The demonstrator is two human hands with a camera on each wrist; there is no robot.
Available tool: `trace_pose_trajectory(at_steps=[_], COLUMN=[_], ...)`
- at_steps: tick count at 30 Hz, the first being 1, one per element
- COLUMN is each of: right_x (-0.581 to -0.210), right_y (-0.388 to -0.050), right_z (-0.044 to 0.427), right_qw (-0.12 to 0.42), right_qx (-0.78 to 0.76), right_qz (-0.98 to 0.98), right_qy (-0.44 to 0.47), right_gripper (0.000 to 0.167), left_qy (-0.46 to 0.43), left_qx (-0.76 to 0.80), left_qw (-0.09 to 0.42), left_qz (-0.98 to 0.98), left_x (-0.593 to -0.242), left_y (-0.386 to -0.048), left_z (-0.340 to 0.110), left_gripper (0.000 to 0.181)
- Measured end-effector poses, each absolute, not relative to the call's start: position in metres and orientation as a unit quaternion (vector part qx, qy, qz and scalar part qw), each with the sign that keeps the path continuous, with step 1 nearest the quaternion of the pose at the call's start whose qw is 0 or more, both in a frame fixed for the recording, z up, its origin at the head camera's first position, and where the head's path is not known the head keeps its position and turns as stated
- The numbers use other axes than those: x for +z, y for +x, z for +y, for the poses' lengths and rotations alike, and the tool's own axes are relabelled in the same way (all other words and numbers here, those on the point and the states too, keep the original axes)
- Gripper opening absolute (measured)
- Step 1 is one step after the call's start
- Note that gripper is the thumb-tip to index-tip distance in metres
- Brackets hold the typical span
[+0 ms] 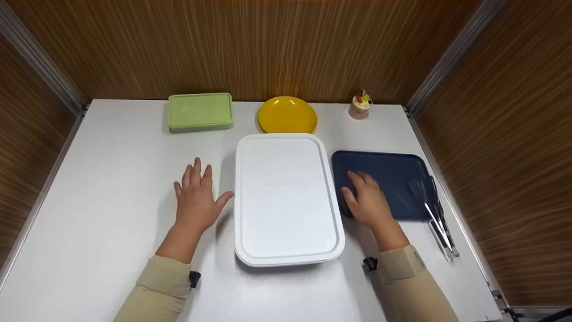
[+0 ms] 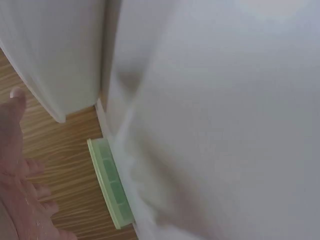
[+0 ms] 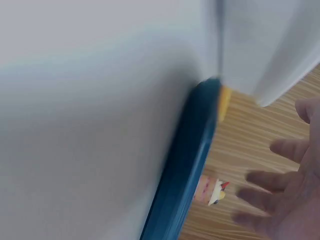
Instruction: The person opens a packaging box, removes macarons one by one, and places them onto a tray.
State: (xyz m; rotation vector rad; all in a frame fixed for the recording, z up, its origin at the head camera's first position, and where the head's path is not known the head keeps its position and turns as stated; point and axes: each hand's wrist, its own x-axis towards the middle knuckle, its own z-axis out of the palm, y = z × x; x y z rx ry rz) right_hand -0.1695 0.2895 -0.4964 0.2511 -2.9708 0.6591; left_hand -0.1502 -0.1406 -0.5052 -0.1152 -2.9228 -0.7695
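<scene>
- I'm using the white box (image 1: 286,197) as landmark; it's sitting mid-table between both hands, flat pale top facing up.
- Left hand (image 1: 196,201) is hovering left of the box, fingers spreading wide and nearly straight, holding nothing; thumb is pointing at the box's edge, and I'm not managing to tell whether it's touching.
- Right hand (image 1: 368,201) is hanging right of the box, over the blue tray (image 1: 389,163), fingers bending loosely and gripping nothing.
- I'm judging the tray the main snag: it's lying so near the box's right side that a hand reaching in low could be catching its rim.
- A bumped tray could also be shifting the whisk (image 1: 418,190) at its far side from the box.
- Any forward shove could be nudging the yellow plate (image 1: 288,114), showing just beyond the box's far end.
- If the top is a loose lid, holding by the rim alone could be risking a slip; I'm not seeing how it's fastening.
- The box is hiding its contents and the plate's near edge.
- Both wrist views are blurring close up; the dark utensil (image 1: 437,197) beside the whisk is defying identification.
</scene>
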Motion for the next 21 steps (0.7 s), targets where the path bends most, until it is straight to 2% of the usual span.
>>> trace_pose_trajectory(at_steps=[6, 10, 15, 21], right_x=[-0.491, -0.488, -0.485, -0.486], right_y=[-0.158, -0.152, -0.147, -0.145], right_z=[0.272, 0.265, 0.261, 0.259], right_qw=[0.043, 0.034, 0.019, 0.021], right_qx=[0.31, 0.351, 0.369, 0.378], right_qz=[-0.945, -0.933, -0.928, -0.925], right_qy=[0.092, 0.077, 0.057, 0.032], right_gripper=[0.05, 0.045, 0.042, 0.033], left_qy=[-0.003, 0.02, 0.037, 0.059], left_qx=[-0.348, -0.406, -0.451, -0.483], left_qw=[0.055, 0.027, -0.003, -0.011], left_qz=[-0.936, -0.913, -0.892, -0.873], left_x=[-0.504, -0.502, -0.499, -0.5], left_y=[-0.14, -0.135, -0.127, -0.116], left_z=[-0.134, -0.127, -0.115, -0.104], left_gripper=[0.082, 0.073, 0.058, 0.051])
